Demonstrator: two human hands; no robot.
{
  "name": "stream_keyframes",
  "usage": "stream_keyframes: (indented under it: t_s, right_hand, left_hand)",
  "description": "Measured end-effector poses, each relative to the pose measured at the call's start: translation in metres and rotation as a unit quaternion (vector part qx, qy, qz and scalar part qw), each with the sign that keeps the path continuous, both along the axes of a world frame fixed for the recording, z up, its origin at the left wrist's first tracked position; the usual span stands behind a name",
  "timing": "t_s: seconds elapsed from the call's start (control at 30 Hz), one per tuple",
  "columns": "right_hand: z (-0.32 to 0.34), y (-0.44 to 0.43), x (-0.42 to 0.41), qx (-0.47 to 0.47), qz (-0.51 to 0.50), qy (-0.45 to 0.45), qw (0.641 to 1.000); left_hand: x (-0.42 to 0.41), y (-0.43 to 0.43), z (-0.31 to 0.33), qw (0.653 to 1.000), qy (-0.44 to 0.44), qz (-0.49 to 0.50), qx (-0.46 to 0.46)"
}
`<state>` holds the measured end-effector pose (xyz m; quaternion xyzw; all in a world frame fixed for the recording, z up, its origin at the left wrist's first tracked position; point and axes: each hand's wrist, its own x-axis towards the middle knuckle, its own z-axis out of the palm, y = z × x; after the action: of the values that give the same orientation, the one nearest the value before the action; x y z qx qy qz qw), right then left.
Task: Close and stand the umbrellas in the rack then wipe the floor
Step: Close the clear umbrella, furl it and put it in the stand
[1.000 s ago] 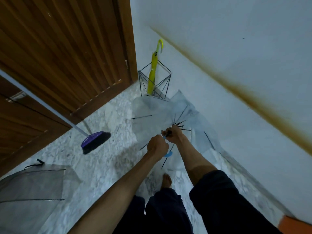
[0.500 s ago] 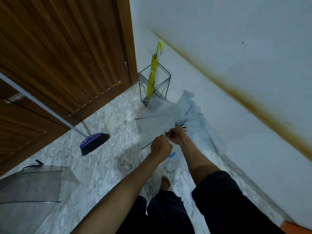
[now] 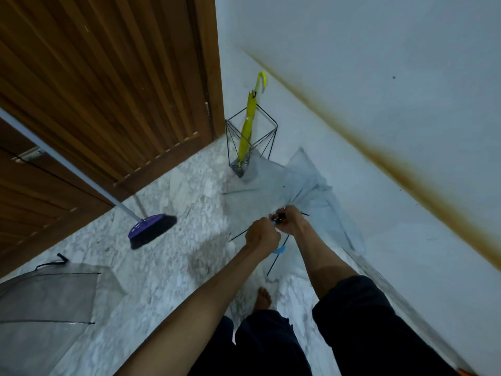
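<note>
I hold a clear umbrella [image 3: 303, 185] with a blue handle, its canopy partly folded in and pointing away towards the wall. My left hand [image 3: 261, 236] grips the shaft near the handle. My right hand [image 3: 291, 219] is closed around the runner where the black ribs meet. A black wire rack [image 3: 268, 131] stands in the corner by the door with a closed yellow umbrella [image 3: 249, 118] upright in it. A second clear umbrella [image 3: 46, 299] lies open on the floor at the lower left.
A purple-headed broom [image 3: 151, 229] leans from the upper left, bristles on the marble floor [image 3: 168, 267]. A slatted wooden door [image 3: 108, 77] fills the left. A white wall [image 3: 379, 131] with a brown stain runs along the right. My bare foot [image 3: 263, 298] stands below the hands.
The clear umbrella's canopy has collapsed inward from wide open to a bunched half-fold. Both hands stayed on the shaft and runner, drifting slightly right.
</note>
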<state>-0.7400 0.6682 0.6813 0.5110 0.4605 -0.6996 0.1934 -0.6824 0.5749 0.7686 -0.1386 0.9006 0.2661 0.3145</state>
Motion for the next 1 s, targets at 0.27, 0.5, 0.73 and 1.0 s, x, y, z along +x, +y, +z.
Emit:
stream_keyframes:
  t_s: [0.27, 0.5, 0.73, 1.0]
  right_hand:
    - [-0.001, 0.0, -0.003, -0.025, -0.047, 0.013, 0.999]
    - [0.007, -0.018, 0.011, -0.04, -0.003, 0.007, 0.999]
    - [0.011, -0.021, 0.019, -0.038, 0.003, -0.026, 0.999]
    - [0.028, -0.026, 0.015, -0.012, 0.064, 0.004, 0.998]
  left_hand:
    - [-0.006, -0.011, -0.001, 0.999, 0.0, -0.03, -0.018]
    - [-0.001, -0.008, -0.005, 1.0, 0.012, -0.009, 0.004]
    - [0.006, -0.01, -0.007, 0.999, 0.045, -0.003, 0.022]
    - [0.015, -0.007, -0.039, 0.973, 0.214, -0.084, 0.003]
